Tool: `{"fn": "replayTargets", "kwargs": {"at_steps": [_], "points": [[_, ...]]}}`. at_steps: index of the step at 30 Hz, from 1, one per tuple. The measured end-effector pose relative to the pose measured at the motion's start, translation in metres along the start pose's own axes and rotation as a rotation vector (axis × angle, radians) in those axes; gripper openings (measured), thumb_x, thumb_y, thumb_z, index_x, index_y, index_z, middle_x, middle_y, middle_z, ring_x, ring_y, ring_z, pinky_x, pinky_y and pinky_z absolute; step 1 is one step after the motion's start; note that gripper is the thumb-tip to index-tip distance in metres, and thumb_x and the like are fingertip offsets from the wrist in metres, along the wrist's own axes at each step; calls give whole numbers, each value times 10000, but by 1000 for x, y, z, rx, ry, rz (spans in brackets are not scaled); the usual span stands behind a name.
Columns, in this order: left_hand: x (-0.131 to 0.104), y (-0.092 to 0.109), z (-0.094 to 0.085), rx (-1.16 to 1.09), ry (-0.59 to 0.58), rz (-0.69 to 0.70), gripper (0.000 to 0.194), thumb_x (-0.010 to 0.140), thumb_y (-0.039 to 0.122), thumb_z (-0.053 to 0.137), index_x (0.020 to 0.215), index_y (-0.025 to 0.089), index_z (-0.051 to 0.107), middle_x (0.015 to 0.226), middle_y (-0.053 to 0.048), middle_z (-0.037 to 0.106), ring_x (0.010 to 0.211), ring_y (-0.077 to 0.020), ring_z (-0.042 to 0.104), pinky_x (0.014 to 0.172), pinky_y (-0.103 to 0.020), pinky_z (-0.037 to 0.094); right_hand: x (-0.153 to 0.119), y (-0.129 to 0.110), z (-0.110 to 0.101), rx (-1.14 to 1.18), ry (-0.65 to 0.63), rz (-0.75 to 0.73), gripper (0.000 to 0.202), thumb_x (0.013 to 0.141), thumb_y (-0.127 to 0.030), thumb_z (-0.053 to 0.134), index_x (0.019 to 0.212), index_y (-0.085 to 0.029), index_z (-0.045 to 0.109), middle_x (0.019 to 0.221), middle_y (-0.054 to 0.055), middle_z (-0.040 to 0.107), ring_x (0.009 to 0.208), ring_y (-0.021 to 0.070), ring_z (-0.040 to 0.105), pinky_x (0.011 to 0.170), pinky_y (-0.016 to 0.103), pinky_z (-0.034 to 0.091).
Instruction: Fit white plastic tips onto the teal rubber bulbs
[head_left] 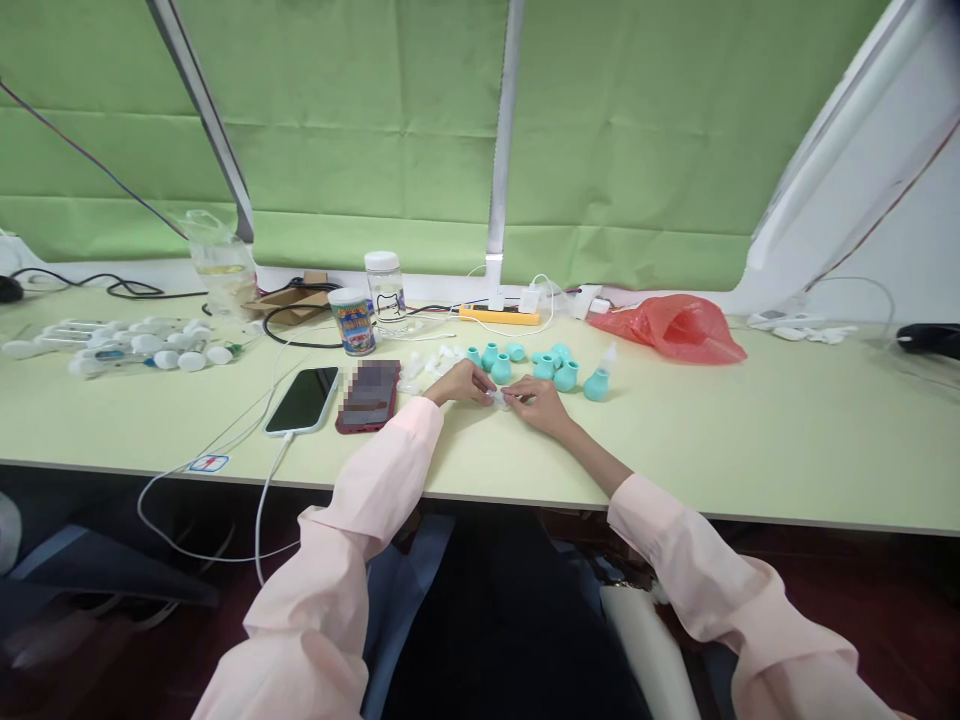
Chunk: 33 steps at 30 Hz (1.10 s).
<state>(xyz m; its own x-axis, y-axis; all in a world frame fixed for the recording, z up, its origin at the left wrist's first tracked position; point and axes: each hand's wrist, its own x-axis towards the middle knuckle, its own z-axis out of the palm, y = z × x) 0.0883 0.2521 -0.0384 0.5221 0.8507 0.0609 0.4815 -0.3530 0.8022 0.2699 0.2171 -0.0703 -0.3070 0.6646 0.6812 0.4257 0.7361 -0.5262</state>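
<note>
My left hand and my right hand meet over the table, fingers pinched on a small translucent plastic piece between them. Just beyond my hands stand several turquoise rubber bulbs. One turquoise bulb with a clear nozzle stands upright to the right of my right hand. Loose translucent plastic pieces lie to the left, close to my left hand. The fingers partly cover the held piece, so its full shape is hidden.
Left of my hands lie a red-cased phone and a charging phone. Behind them stand a printed cup and a clear jar. A red plastic bag, a yellow power strip and bagged white-capped items also lie on the table.
</note>
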Motion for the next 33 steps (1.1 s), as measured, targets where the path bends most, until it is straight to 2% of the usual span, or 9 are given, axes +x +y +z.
{"fn": "replayTargets", "kwargs": {"at_steps": [5, 12, 19, 26, 33], "points": [[1, -1, 0, 3, -3, -4, 359, 461, 191, 686, 803, 85, 654, 651, -55, 645, 615, -144, 590, 554, -209, 460, -1, -1, -1, -80, 7, -47, 175, 688, -171, 534, 793, -180, 674, 733, 40, 664, 654, 150, 550, 507, 258, 480], [-1, 2, 0, -30, -15, -16, 354, 462, 182, 688, 803, 90, 654, 638, -48, 646, 598, -135, 590, 560, -208, 461, -3, -4, 0, -141, -17, -67, 181, 688, -226, 553, 824, -189, 668, 747, 39, 663, 655, 159, 548, 541, 290, 473], [-2, 3, 0, -35, -7, -15, 341, 462, 166, 685, 790, 79, 650, 637, -53, 646, 598, -132, 591, 558, -205, 463, -3, -3, 2, -4, -37, 37, 160, 637, -249, 601, 771, -199, 672, 769, 51, 657, 721, 177, 579, 512, 270, 486], [-2, 3, 0, -34, -9, -16, 327, 455, 155, 683, 770, 76, 646, 631, -54, 645, 591, -132, 591, 552, -205, 465, -4, -1, 4, 77, -67, 160, 219, 606, -286, 616, 783, -169, 669, 792, 57, 644, 662, 157, 595, 549, 264, 505], [-5, 9, 0, -33, -14, -24, 324, 456, 149, 677, 768, 69, 647, 624, -55, 646, 592, -137, 595, 548, -206, 466, -4, 0, 4, 23, -45, 100, 211, 602, -260, 608, 779, -156, 654, 737, 41, 641, 588, 124, 565, 530, 246, 494]]}}
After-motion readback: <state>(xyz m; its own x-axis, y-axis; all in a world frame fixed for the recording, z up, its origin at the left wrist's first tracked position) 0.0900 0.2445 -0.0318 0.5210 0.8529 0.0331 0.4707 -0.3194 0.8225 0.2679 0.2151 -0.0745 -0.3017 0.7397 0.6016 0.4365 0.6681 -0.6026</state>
